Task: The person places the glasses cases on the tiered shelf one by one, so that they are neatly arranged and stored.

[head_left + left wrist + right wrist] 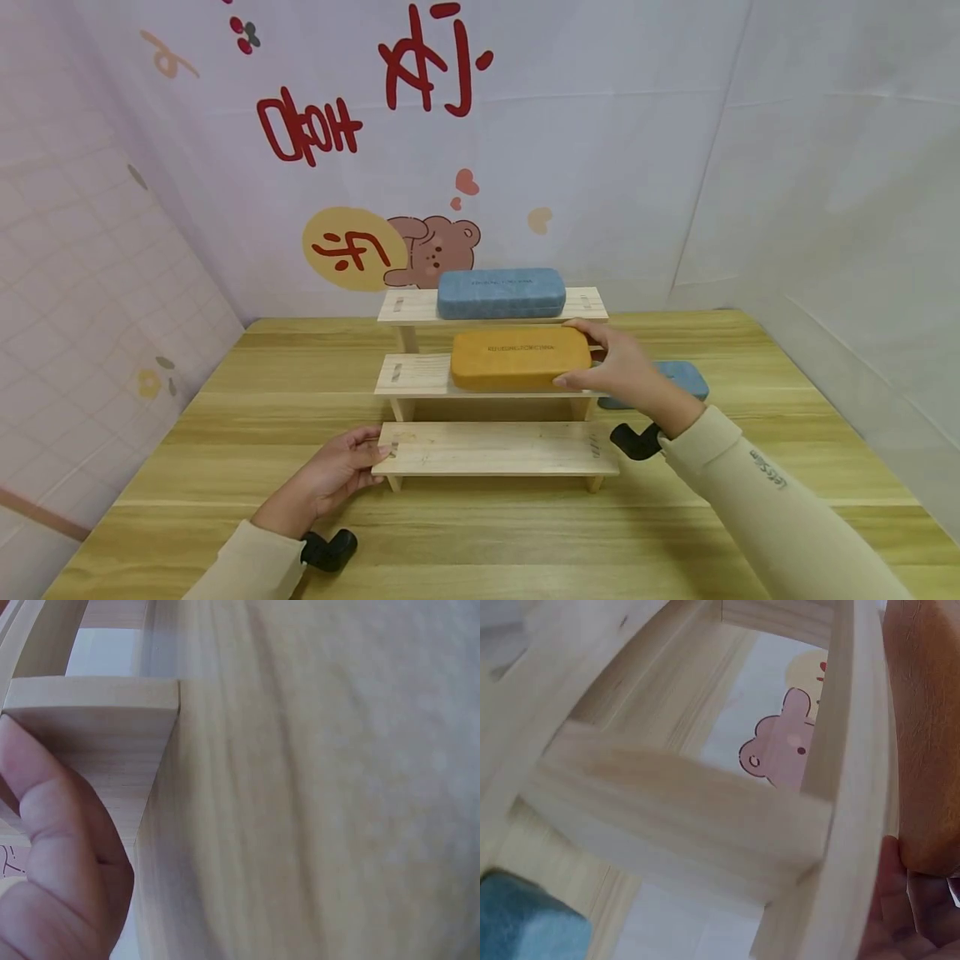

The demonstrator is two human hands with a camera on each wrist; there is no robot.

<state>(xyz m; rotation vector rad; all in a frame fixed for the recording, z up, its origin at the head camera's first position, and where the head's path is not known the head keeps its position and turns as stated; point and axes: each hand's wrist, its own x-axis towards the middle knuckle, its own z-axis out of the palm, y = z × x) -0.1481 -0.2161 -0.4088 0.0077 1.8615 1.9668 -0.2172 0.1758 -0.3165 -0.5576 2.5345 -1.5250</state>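
Observation:
A three-step wooden display stand stands on the table. On its middle step lies an orange-yellow glasses case with printed lettering on the lid. My right hand grips that case by its right end, thumb at the front and fingers behind; the orange case also shows at the right edge of the right wrist view. With my left hand I hold the left end of the bottom step, thumb on the board. In the left wrist view the left hand touches the board's end.
A blue glasses case lies on the top step. Another blue object lies on the wood-grain table at the right, partly behind my right hand. A printed white cloth hangs behind the table.

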